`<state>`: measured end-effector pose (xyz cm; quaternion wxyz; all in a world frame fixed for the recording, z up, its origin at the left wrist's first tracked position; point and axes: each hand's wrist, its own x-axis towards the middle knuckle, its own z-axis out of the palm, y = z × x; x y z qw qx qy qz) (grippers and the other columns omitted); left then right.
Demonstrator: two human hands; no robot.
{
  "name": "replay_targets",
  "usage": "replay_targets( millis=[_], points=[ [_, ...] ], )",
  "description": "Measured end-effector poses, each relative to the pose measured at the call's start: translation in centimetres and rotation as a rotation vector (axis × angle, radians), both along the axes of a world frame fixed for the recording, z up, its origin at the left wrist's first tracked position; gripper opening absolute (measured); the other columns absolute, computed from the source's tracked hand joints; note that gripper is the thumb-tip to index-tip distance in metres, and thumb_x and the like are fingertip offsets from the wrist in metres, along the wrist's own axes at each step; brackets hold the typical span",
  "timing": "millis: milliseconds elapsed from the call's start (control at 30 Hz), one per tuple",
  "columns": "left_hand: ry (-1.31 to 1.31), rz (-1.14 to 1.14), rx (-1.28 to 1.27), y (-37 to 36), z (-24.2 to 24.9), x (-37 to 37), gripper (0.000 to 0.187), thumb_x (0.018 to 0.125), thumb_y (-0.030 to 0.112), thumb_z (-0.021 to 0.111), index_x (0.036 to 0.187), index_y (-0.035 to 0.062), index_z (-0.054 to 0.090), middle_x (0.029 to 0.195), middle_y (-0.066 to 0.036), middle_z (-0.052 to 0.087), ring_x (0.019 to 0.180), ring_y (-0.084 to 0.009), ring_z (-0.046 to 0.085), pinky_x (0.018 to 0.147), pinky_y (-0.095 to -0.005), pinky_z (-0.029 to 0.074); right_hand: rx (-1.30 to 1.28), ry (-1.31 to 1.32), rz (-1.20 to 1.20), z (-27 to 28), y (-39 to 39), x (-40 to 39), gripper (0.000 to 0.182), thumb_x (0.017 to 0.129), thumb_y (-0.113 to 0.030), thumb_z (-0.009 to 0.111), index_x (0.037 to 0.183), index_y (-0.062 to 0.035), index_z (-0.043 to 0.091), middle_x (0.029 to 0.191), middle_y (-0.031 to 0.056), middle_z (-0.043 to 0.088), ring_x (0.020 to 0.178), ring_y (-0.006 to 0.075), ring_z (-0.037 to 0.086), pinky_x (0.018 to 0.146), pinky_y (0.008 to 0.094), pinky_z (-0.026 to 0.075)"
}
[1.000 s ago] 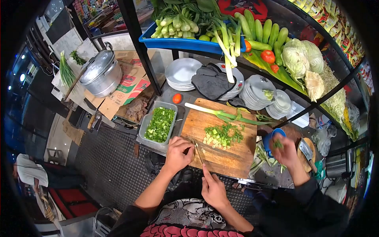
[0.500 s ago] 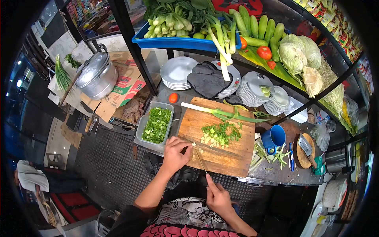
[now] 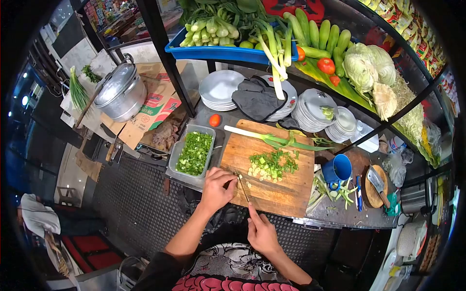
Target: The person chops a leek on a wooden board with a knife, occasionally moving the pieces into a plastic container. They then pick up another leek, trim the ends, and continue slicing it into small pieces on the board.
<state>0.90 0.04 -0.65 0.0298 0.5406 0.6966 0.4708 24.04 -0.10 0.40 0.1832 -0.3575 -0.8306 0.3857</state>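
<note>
My left hand point(image 3: 219, 186) is closed at the left edge of the wooden cutting board point(image 3: 286, 196), its fingertips pinching a small pale piece. My right hand point(image 3: 262, 232) grips a knife point(image 3: 244, 188), whose blade slants up to my left fingertips. Chopped green and white pieces point(image 3: 273, 165) lie mid-board, with a few loose pale slices nearer the blade. A long leek-like stalk point(image 3: 272, 139) lies across the board's far side. Left of the board stands a clear container point(image 3: 193, 151) of chopped greens.
Behind the board are a tomato point(image 3: 214, 120), stacked plates point(image 3: 221, 89) and a dark cloth point(image 3: 253, 99). On the right are a blue mug point(image 3: 336, 170), trimmings and a cleaver point(image 3: 376, 180) on a round block. A vegetable shelf hangs above; a person point(image 3: 41, 216) is at far left.
My right hand and the knife have moved up and slightly left, bringing the blade closer to my left fingertips. The view has shifted slightly.
</note>
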Motion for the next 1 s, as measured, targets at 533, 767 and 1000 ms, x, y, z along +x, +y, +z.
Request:
replay_targets(
  millis=[533, 767, 1000],
  points=[
    [-0.034, 0.008, 0.004, 0.0, -0.1, 0.0, 0.008, 0.081, 0.002, 0.083, 0.088, 0.0033, 0.082, 0.09, -0.008, 0.078, 0.089, -0.0295, 0.067, 0.086, -0.0404, 0.051, 0.022, -0.108, 0.006, 1.2, -1.2, 1.8, 0.066, 0.099, -0.011, 0.064, 0.163, -0.0157, 0.046, 0.091, 0.0255, 0.068, 0.066, 0.0428, 0.069, 0.063, 0.051, 0.059],
    [0.001, 0.004, 0.016, 0.0, 0.1, 0.1, 0.009, 0.08, -0.001, 0.083, 0.088, 0.0018, 0.082, 0.09, -0.01, 0.078, 0.088, -0.0298, 0.068, 0.084, -0.04, 0.054, -0.089, -0.001, -0.042, 1.8, -1.0, 2.6, 0.064, 0.099, -0.01, 0.065, 0.161, -0.0162, 0.049, 0.085, 0.023, 0.063, 0.067, 0.042, 0.068, 0.063, 0.0518, 0.056],
    [-0.014, -0.005, 0.005, -0.2, -0.3, 0.1, 0.007, 0.082, 0.0, 0.081, 0.089, 0.0021, 0.08, 0.091, -0.008, 0.077, 0.093, -0.0294, 0.067, 0.089, -0.0406, 0.051, -0.028, -0.006, -0.019, 0.5, -0.2, -0.4, 0.063, 0.1, -0.004, 0.064, 0.161, -0.0122, 0.048, 0.08, 0.0209, 0.061, 0.065, 0.0406, 0.064, 0.063, 0.0495, 0.053]
  ],
)
